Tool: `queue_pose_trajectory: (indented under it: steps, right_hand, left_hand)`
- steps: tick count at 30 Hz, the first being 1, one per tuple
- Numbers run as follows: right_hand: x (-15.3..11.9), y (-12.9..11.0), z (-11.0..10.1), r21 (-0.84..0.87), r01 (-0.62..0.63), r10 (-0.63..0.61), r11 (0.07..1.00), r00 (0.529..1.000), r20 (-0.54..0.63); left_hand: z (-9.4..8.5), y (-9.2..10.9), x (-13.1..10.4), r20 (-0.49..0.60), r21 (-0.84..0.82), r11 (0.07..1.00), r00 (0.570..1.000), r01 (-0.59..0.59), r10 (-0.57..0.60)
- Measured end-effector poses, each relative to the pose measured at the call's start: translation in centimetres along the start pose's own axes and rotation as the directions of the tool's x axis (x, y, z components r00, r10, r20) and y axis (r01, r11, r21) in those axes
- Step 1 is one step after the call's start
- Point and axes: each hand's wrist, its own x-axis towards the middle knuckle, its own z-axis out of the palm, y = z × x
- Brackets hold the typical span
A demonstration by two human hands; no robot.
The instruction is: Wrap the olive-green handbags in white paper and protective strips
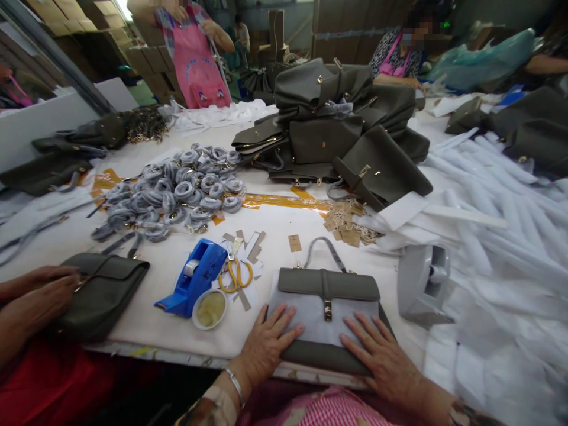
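A dark olive handbag lies flat at the table's front edge, its wrapped handle arched behind it. A pale grey sheet covers part of its front below the flap, around the gold clasp. My left hand, with a bracelet at the wrist, rests on the left side of the sheet and bag, fingers spread. On the right side of the bag my right hand lies flat, its fingers apart too. Neither hand grips anything. A small brown tag lies behind the bag.
Left of the bag are a blue tape dispenser, a small bowl and yellow-handled scissors. A grey dispenser and white wrapping stand right. Coiled straps and piled bags lie behind. A co-worker's hands touch another bag.
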Motion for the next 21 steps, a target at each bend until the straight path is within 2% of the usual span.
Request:
queue_pose_trajectory:
  steps: [4,8,13,17,21]
  right_hand:
    - [-0.3,0.4,0.9,0.004,0.001,0.000,1.000,0.999,-0.034]
    - [-0.5,0.4,1.1,0.004,0.006,-0.005,1.000,0.997,-0.073]
    - [-0.9,-0.6,1.3,-0.088,-0.030,0.019,0.996,0.992,-0.122]
    - [-1.0,-1.9,2.2,-0.127,-0.095,0.068,0.987,0.977,-0.202]
    - [-0.9,-3.4,2.4,-0.126,-0.174,0.134,0.977,0.952,-0.277]
  left_hand:
    - [1.4,-0.9,-0.4,-0.058,0.029,0.999,0.998,-0.034,0.036]
    - [1.6,-0.5,-0.8,-0.158,0.095,0.995,0.986,-0.027,0.042]
    - [0.4,3.1,-0.6,-0.286,0.160,0.986,0.958,0.043,0.005]
    - [-0.7,6.6,0.9,-0.312,0.130,0.991,0.949,-0.011,0.052]
    - [-1.1,8.8,2.2,-0.371,0.049,0.998,0.928,-0.028,0.045]
